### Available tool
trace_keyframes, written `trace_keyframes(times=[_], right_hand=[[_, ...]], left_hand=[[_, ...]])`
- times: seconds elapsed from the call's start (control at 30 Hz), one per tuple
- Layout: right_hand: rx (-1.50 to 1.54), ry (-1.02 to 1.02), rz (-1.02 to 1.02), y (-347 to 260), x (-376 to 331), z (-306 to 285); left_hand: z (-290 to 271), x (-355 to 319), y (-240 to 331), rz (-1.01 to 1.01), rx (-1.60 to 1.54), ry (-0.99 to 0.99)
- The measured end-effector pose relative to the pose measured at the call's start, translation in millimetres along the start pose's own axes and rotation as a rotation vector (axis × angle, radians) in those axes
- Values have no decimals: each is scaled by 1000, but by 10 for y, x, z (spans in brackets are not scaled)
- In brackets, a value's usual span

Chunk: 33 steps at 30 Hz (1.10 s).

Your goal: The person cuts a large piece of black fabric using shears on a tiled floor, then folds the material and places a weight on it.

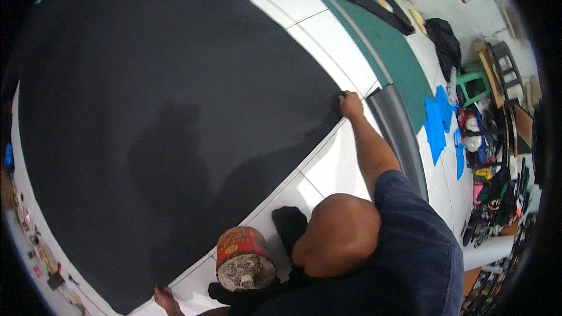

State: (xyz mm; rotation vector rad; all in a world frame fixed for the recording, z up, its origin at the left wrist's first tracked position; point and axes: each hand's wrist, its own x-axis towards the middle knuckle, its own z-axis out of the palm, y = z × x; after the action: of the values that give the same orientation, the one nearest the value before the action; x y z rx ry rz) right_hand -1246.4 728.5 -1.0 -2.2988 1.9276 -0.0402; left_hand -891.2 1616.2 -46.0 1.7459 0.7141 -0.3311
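right hand (pixel 351 106) closed on black sheet (pixel 175 82), left hand (pixel 167 301) at edge, grip unclear, white tiled floor (pixel 331 44), green mat (pixel 404 61)

A head-worn fisheye looks down over the black sheet (pixel 117 70).

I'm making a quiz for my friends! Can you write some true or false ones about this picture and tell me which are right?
1. The right hand is at the edge of the black sheet. True.
2. The can is blue all over. False: its side is mostly red.
3. The stool is green. True.
4. The left hand is touching the stool. False: it is at the sheet's edge, far from the stool.
5. The blue pieces are to the right of the sheet. True.
6. The sheet is smaller than the can. False: it is much bigger.
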Motion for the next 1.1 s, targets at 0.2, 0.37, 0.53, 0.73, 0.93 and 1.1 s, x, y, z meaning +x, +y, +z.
trace_keyframes(times=[0.2,0.37,0.53,0.73,0.93,1.1], right_hand=[[-51,26,-96,106,-96,51],[-346,5,-63,-149,-162,-81],[94,9,-801,-1335,-1494,-203],[-71,-235,-1071,-1808,-2495,4],[-81,-402,-1014,-1968,-2562,-143],[-92,-563,-1040,-1872,-2537,-223]], left_hand=[[111,-166,89,-88,-28,59],[-11,-150,73,4,-10,-117],[155,-161,61,-84,-43,83],[337,-334,172,-48,-58,91],[331,-355,236,-89,-139,282],[-495,461,442,57,-365,567]])
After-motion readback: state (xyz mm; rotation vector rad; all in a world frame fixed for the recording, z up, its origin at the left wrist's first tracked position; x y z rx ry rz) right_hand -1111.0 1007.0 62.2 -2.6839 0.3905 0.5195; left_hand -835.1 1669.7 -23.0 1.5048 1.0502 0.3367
